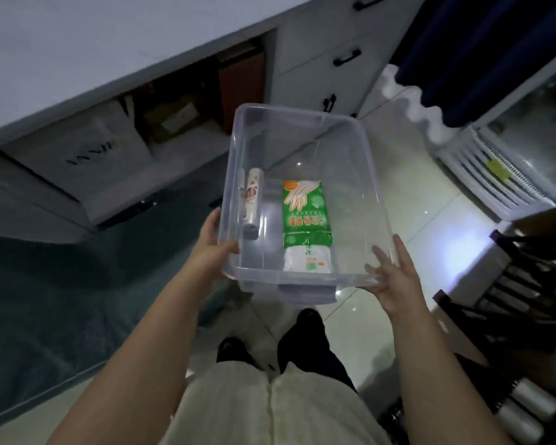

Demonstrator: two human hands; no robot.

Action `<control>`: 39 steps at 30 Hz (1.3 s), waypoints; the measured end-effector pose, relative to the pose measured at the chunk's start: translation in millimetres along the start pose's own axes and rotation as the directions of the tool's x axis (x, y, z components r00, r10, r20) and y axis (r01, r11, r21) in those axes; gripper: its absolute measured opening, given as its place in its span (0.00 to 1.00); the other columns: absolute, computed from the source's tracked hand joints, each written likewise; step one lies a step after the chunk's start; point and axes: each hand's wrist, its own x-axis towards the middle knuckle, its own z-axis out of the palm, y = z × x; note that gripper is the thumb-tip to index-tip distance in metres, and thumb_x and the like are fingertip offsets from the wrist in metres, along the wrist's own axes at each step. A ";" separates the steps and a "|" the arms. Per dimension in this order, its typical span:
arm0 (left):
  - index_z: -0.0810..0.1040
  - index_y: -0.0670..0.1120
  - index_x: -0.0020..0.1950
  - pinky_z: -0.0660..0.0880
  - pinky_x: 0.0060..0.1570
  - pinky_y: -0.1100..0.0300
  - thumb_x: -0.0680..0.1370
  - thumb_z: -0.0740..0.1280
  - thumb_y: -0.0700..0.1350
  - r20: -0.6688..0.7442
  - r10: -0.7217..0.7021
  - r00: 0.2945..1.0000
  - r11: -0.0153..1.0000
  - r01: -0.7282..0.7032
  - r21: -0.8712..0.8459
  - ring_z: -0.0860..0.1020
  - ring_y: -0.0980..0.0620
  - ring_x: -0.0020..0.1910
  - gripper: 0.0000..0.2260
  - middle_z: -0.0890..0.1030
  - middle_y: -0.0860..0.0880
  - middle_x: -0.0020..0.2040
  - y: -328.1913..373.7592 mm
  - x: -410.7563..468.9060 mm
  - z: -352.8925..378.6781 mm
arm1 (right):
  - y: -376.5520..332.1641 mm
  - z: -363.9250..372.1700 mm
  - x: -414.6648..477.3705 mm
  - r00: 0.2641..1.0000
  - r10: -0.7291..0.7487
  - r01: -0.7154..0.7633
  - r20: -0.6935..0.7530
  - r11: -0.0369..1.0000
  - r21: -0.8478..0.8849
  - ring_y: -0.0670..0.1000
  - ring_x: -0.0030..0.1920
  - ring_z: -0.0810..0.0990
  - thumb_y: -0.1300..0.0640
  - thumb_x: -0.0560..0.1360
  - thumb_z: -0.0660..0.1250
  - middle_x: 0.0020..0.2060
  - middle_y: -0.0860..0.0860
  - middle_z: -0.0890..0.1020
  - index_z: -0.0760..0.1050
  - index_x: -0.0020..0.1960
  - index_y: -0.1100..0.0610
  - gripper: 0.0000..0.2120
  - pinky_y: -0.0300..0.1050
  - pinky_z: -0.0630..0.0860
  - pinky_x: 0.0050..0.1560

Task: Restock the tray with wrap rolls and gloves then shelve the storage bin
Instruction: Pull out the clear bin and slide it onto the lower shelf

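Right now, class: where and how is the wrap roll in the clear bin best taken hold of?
Grip the wrap roll around its middle, reaching down from above through the storage bin's open top. It lies flat along the left wall, so one finger must slip between roll and wall, with the thumb on the free right side facing the glove packet.

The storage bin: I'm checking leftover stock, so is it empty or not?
Not empty. The clear storage bin holds one wrap roll along its left wall and a green glove pack lying flat on the bottom.

One head-worn wide-angle view looks steeply down and forward, close over the floor [398, 194]; no second view.
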 end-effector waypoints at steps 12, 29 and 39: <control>0.69 0.58 0.70 0.81 0.39 0.47 0.65 0.62 0.27 0.303 0.207 0.930 0.976 -0.217 -0.002 0.80 0.42 0.56 0.39 0.77 0.47 0.64 121.0 97.6 295.7 | -216.5 -150.6 104.8 0.972 -0.192 0.211 -0.139 0.967 0.139 0.61 0.59 0.76 0.72 0.76 0.60 0.66 0.53 0.73 0.66 0.70 0.39 0.33 0.69 0.77 0.49; 0.70 0.66 0.67 0.77 0.31 0.55 0.65 0.60 0.30 0.368 0.219 0.904 0.964 -0.260 0.064 0.78 0.44 0.48 0.39 0.78 0.49 0.61 331.3 341.6 553.8 | -501.1 -147.0 368.5 0.921 -0.318 0.369 -0.223 0.896 0.247 0.58 0.48 0.80 0.74 0.73 0.56 0.61 0.52 0.78 0.71 0.64 0.39 0.34 0.57 0.79 0.32; 0.74 0.65 0.64 0.79 0.31 0.52 0.65 0.58 0.28 0.398 0.204 0.894 0.975 -0.223 0.002 0.81 0.42 0.47 0.39 0.80 0.49 0.57 474.5 517.8 690.5 | -684.4 -102.9 553.1 0.915 -0.294 0.360 -0.278 0.905 0.228 0.64 0.50 0.81 0.75 0.72 0.55 0.63 0.52 0.77 0.71 0.67 0.43 0.35 0.67 0.78 0.39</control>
